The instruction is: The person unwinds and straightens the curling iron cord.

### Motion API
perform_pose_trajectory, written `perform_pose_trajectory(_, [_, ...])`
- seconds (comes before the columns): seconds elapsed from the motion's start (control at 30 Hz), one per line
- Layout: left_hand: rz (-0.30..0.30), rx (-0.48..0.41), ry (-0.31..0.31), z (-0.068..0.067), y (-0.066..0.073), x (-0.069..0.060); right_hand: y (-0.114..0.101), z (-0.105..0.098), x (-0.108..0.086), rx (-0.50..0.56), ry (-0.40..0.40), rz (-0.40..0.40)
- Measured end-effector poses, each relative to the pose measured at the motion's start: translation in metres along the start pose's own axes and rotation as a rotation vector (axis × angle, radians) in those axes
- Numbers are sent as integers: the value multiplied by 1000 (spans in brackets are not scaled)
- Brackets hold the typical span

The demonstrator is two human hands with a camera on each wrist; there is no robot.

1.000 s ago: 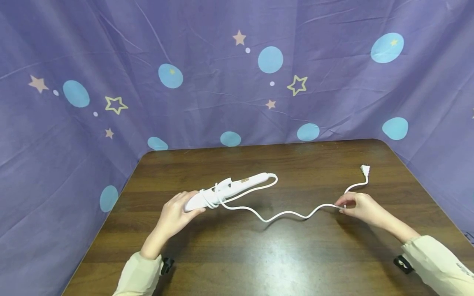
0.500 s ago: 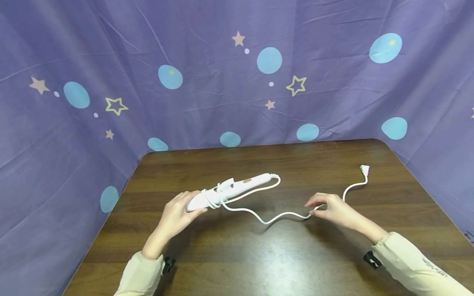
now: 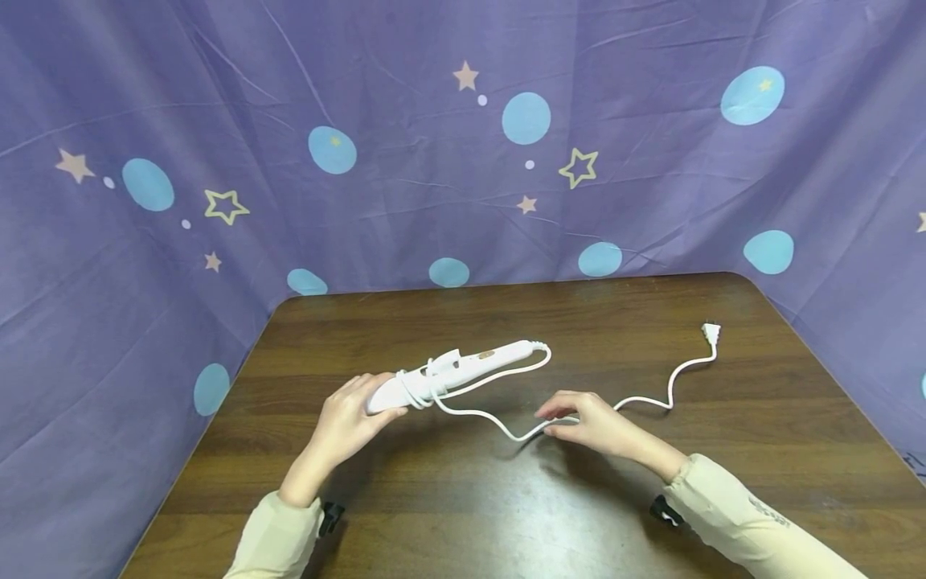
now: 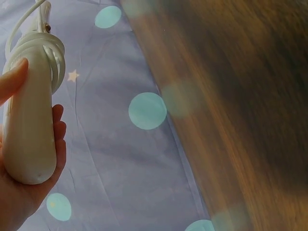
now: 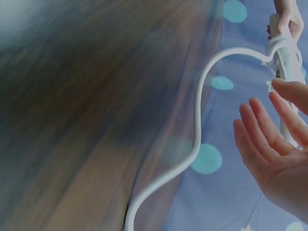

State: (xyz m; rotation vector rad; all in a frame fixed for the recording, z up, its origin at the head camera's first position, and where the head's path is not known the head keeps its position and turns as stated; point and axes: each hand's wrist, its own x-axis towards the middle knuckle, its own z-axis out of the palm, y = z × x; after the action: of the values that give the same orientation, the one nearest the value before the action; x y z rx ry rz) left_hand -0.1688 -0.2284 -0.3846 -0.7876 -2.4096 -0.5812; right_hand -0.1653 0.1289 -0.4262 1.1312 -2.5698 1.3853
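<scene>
A long, white plastic handheld appliance with a gold-coloured panel (image 3: 485, 355) lies slantwise above the brown wood-grain surface (image 3: 405, 498), left of the middle, its broad, rounded end toward the person and its narrow end pointing away to the right. The left hand (image 3: 347, 416) grips that broad end, thumb along one side and fingers wrapped round the other. Several turns of a thin, round white cord (image 3: 473, 412) are looped about the appliance's middle, and another stretch bends back from the narrow tip. From the loops the cord runs rightward in loose waves, passing beneath the right hand (image 3: 593, 422), then curves up to a white two-pronged plug (image 3: 711, 333) near the far right of the surface. The right hand is spread, with thumb and fingers apart and pinching nothing; whether any finger touches the cord cannot be told. Both forearms wear pale cream sleeves (image 3: 745, 515), and a small black object (image 3: 331, 517) shows beside each cuff. Behind the surface hangs a purple fabric curtain (image 3: 405, 185) printed with blue ovals, small white dots and stars.
</scene>
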Motion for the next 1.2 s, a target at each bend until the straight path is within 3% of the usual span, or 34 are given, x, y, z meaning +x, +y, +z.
perform_pose_trajectory(0.3, [8, 0, 7, 2, 1, 1, -12, 21, 12, 63, -28, 55])
perform_pose_trajectory(0.6, [5, 4, -2, 2, 2, 2, -15, 37, 20, 169, -106, 99])
perform_pose_trajectory(0.83, [16, 5, 5, 3, 2, 2, -17, 47, 22, 248, -86, 102])
perform_pose_trajectory(1.0, [42, 9, 19, 3, 0, 1, -25, 44, 21, 135, 4, 51])
perform_pose_trajectory(1.2, [54, 17, 30, 3, -2, 0, -40, 29, 21, 47, 91, -115])
